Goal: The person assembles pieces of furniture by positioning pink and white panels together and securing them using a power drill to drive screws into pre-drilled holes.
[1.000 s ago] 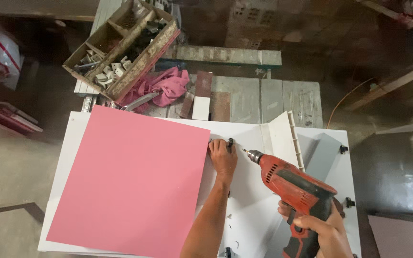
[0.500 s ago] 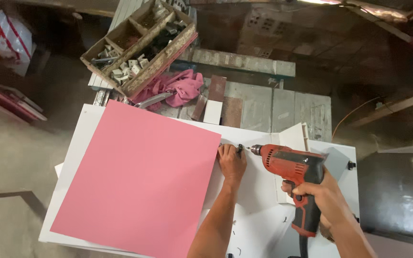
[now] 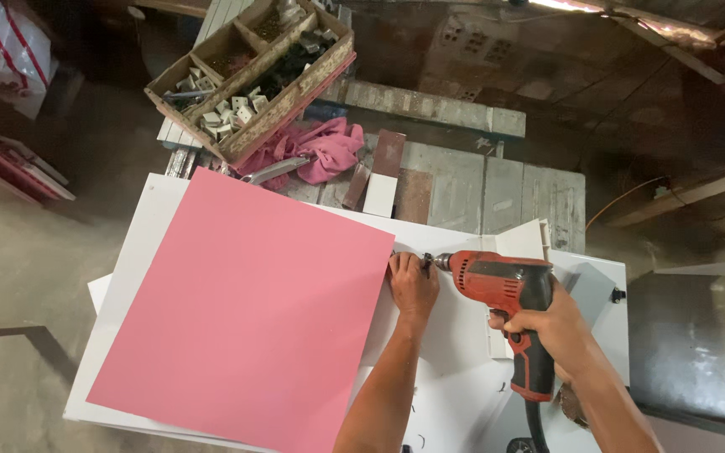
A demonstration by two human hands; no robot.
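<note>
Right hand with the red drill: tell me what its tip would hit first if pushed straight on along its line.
The right hand aims the red drill leftward. First in line are the left hand fingers at the bit, then the pink panel edge; depth is unclear.

pink panel (image 3: 245, 310) blocks left, white board (image 3: 455, 335) open between hands

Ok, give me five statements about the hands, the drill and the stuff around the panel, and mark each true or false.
1. The right hand grips a red power drill. True.
2. The left hand lies at the pink panel's right edge. True.
3. The drill is blue. False: it is red.
4. A pink cloth lies beside the wooden compartment box. True.
5. The pink panel stands upright against a wall. False: it lies flat on white boards.
</note>
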